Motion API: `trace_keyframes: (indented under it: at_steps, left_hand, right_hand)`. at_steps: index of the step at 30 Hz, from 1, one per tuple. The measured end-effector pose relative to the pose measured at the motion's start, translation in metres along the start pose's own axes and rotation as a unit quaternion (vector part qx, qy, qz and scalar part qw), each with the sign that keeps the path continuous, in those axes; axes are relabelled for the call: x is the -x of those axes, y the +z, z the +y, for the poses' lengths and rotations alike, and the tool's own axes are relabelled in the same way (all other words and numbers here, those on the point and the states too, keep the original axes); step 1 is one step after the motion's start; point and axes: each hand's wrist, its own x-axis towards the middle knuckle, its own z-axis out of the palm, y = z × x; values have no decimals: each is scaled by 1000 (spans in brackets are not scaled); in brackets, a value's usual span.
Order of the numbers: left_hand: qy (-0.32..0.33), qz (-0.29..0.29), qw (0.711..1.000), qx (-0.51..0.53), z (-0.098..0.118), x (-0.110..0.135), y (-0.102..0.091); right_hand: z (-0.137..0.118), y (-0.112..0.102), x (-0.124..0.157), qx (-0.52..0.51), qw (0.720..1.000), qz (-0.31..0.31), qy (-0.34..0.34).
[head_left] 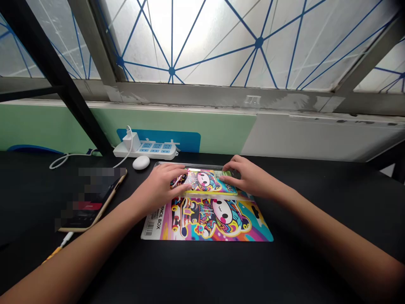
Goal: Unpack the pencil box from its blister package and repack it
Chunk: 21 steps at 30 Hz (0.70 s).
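Note:
A colourful pencil box [205, 181] with a cartoon print lies on the black table, on the far part of a matching printed card sheet [209, 219] marked "PENCIL BOX". My left hand [161, 185] rests on the box's left end, fingers curled over its top. My right hand [249, 177] holds the box's right end, fingers bent around the edge. A clear plastic cover edge [177, 164] shows just behind the box.
A phone [91, 202] with a cable lies at the left. Behind it sit a white power strip [148, 148] with a plugged charger and a small white oval case [141, 162]. A green and white wall and a window stand beyond the table [316, 202].

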Motion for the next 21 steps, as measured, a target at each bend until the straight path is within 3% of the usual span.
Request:
trace_keyframes:
  at_steps: [5,10,16,21]
  left_hand:
    - [-37,4,999,-10,14,-1,3]
    - [-41,8,999,-10,14,-2,4]
    - [-48,2,999,-9,13,-3,0]
    - [-60,23,998,-22,13,-3,-3]
  right_hand:
    - [3,-4,-2,-23,998,-56,5]
    - [1,-2,-3,-22,996,-82,22]
    - [0,0,-5,-7,997,-70,26]
    - [-5,-1,-4,6,999,-26,21]
